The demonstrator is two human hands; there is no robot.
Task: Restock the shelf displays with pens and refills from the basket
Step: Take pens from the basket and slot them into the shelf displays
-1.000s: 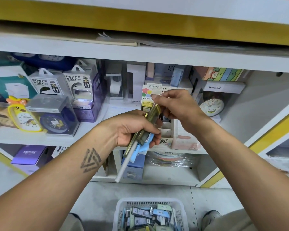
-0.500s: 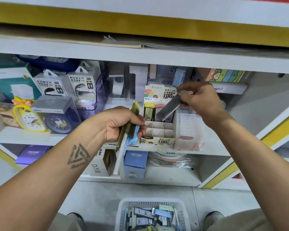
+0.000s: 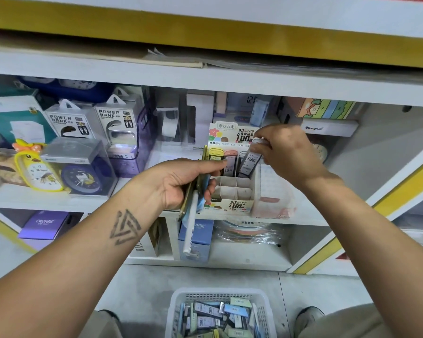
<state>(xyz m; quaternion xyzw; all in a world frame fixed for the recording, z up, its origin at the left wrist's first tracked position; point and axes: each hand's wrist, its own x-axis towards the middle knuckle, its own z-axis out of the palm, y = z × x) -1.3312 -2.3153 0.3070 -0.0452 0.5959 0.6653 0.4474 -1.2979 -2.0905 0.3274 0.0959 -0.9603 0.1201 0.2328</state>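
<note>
Restocking barely begun: right hand [image 3: 285, 152] pinching 1 grey lead refill case [image 3: 249, 162] into back-row slot of display box [image 3: 232, 204], left hand [image 3: 181, 182] clenching spare cases [image 3: 193, 203], basket [image 3: 178, 311] full.

I'm seeing front cells of display box [image 3: 232, 191] lying open from above; header card [image 3: 232, 135] blocking behind, pink box [image 3: 271, 191] crowding right, my left hand [image 3: 181, 184] crowding left.

Both forearms are bare, with no sleeves, watch or rings on the hands. The left forearm [image 3: 83, 242] carries a dark tattoo [image 3: 124, 228] of nested triangle outlines. Lower down, khaki trousers [image 3: 340, 323] cover the legs, and dark shoes [image 3: 309, 313] show on the floor.
</note>
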